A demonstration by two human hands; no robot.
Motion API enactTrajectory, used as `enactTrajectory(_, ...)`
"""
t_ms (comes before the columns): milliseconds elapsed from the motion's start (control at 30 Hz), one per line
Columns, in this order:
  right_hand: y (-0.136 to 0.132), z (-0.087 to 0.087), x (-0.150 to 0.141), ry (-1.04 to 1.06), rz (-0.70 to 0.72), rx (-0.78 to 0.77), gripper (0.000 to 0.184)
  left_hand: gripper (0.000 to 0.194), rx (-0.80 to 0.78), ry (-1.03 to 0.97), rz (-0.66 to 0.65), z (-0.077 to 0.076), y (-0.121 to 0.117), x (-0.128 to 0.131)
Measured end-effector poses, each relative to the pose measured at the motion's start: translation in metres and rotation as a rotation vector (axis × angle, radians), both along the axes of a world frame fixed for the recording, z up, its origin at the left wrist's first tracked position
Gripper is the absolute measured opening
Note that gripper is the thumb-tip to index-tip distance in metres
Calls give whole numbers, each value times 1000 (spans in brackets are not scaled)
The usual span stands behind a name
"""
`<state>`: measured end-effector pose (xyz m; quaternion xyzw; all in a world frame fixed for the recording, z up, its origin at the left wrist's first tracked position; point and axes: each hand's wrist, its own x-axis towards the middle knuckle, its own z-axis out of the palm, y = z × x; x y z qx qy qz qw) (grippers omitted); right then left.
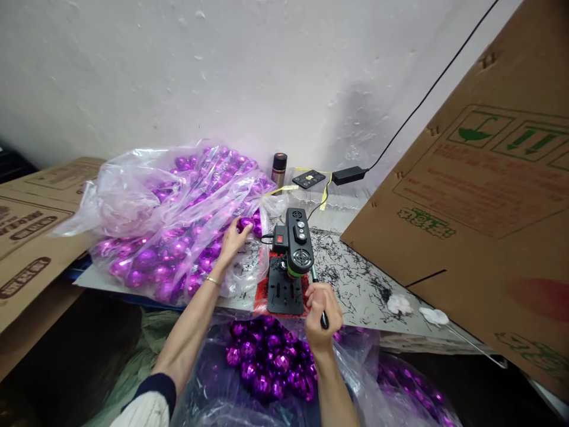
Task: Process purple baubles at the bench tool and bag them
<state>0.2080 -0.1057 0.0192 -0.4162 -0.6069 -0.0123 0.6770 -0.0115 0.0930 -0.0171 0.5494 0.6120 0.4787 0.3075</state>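
My left hand [233, 240] is at the mouth of a clear plastic bag [127, 193] full of shiny purple ball ornaments [160, 273]. Its fingers are closed around one purple ball [245, 223]. My right hand [323, 305] is wrapped round the handle [325, 321] of a metal lever, whose black end sticks out below the fist. The lever runs up to a small black bench machine [299, 240] with round vents and knobs. Under its head lies a slotted black base plate [284, 290] on a red patch. A switch box [280, 238] with a red rocker sits at its left side.
Below the table edge, another clear bag holds faceted purple balls [271, 362]. Black scraps [351, 279] litter the tabletop. Behind stand a flask [279, 169], a black phone-like slab [309, 178] and a corded power adapter [349, 175]. Cardboard boxes [471, 196] flank the right and left.
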Motion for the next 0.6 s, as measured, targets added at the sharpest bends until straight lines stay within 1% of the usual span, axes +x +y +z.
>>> enactTrajectory(67, 1, 1, 0, 8, 6, 8, 37, 55, -87, -344, -12, 4, -22, -6)
enactTrajectory(133, 1, 3, -1, 18, 5, 6, 37, 54, -170, -594, -87, 3, -49, -8)
enactTrajectory(167, 2, 5, -1, 24, 3, -1, 37, 53, -204, -673, -134, 1, -64, -6)
enactTrajectory(233, 2, 11, -1, 41, -2, -19, 39, 49, -257, -757, -220, -6, -92, 0)
enactTrajectory(300, 3, 17, 0, 60, -6, -42, 40, 47, -295, -782, -275, -16, -116, 11)
enactTrajectory(400, 5, 25, 0, 75, 1, -68, 39, 47, -324, -746, -276, -34, -137, 30)
enactTrajectory(500, 6, 27, 1, 63, -5, -68, 38, 54, -271, -570, -272, -52, -146, 50)
enactTrajectory(600, 5, 26, 2, 37, -20, -66, 37, 58, -135, -337, -308, -66, -149, 65)
